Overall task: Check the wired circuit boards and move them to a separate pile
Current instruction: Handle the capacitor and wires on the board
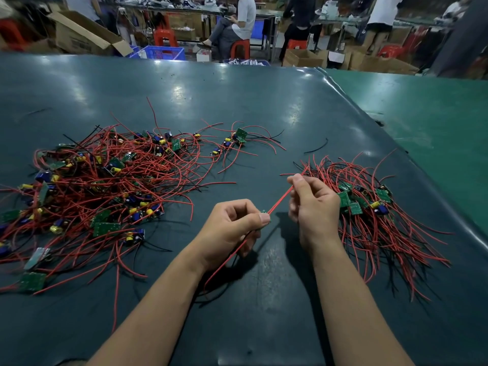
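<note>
I have one wired circuit board in my left hand, pinched tight between thumb and curled fingers so that only a sliver of green shows at my thumb tip. My right hand has its grip narrow on one red wire that runs taut from the board up to my fingertips; its far end pokes out past my thumb toward the left. A second red wire and a thin black one hang from under my left hand down to the dark green surface.

There are two piles on the surface. The big unsorted pile lies to my left, a tangle of red and black leads with too many boards to count, green boards with blue and yellow parts showing through. At its far right edge a small cluster of about three boards sits a little apart from the mass. The smaller pile lies just beside my right hand, its leads fanned toward me and roughly half a dozen boards bunched in the middle. One loose black wire lies alone between the two piles.

Beyond the surface, on the floor, stand one blue plastic crate and several open cardboard boxes; what they hold is too blurred to tell.
</note>
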Demonstrator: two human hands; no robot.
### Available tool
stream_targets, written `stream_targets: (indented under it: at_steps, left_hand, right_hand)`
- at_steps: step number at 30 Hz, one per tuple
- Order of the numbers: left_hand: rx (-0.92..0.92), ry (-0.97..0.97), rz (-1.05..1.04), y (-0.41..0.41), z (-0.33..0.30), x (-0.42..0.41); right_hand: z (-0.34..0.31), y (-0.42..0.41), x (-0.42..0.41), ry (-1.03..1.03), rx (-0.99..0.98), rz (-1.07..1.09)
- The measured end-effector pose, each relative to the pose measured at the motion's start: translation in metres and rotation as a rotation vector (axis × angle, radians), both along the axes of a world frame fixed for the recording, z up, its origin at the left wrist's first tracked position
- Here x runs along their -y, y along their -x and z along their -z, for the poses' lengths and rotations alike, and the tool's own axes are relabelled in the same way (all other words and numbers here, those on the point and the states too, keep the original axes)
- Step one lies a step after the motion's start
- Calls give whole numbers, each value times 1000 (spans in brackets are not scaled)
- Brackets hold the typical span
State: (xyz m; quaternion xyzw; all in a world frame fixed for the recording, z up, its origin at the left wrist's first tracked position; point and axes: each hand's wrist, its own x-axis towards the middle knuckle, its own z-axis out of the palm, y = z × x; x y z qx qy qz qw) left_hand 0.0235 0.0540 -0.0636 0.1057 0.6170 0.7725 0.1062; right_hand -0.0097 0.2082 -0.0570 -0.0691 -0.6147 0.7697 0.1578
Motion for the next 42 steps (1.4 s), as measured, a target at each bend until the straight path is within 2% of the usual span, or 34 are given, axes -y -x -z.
stream_targets:
  at_steps: [3,9,11,15,18,21,24,26,28,31,32,35,38,40,42]
  left_hand:
    - [-2,-10,43,0,0,2]
    - [13,-4,58,1,0,3]
    - [32,-4,52,2,0,3]
    - [57,-3,71,2,-1,6]
    - [38,23,112,3,-2,6]
    - [33,13,140,3,-1,7]
    - [2,-29,95,2,-2,6]
    - [-6,-105,-45,4,-3,7]
    - [-19,-149,-171,8,-4,11]
    - [-123,-4,-232,9,-4,14]
    - [-158,65,-213,8,-4,14]
    - [-224,182,-146,5,-1,14]
    - [-296,233,-158,5,-1,15]
    - [-392,332,-257,7,1,19]
    - [-447,477,-468,13,3,27]
  right_hand:
    - [5,-3,5,-327,-106,71]
    - [7,-3,6,-346,-149,73]
    - [6,-2,5,-288,-116,89]
    - [-1,3,-3,42,-4,101]
    - [-3,5,-5,212,35,87]
    - [-2,3,-4,257,44,61]
    - [-3,2,-7,195,26,86]
    - [-5,1,-5,152,65,4]
    - [-6,-3,1,25,169,-236]
    - [-4,-15,12,-277,202,-604]
    - [-4,-18,13,-305,179,-663]
    - [-9,-21,9,-224,145,-741]
    - [-10,-21,11,-233,135,-649]
    - [-9,-20,17,-246,53,-451]
    - [-11,-16,15,-142,-23,-178]
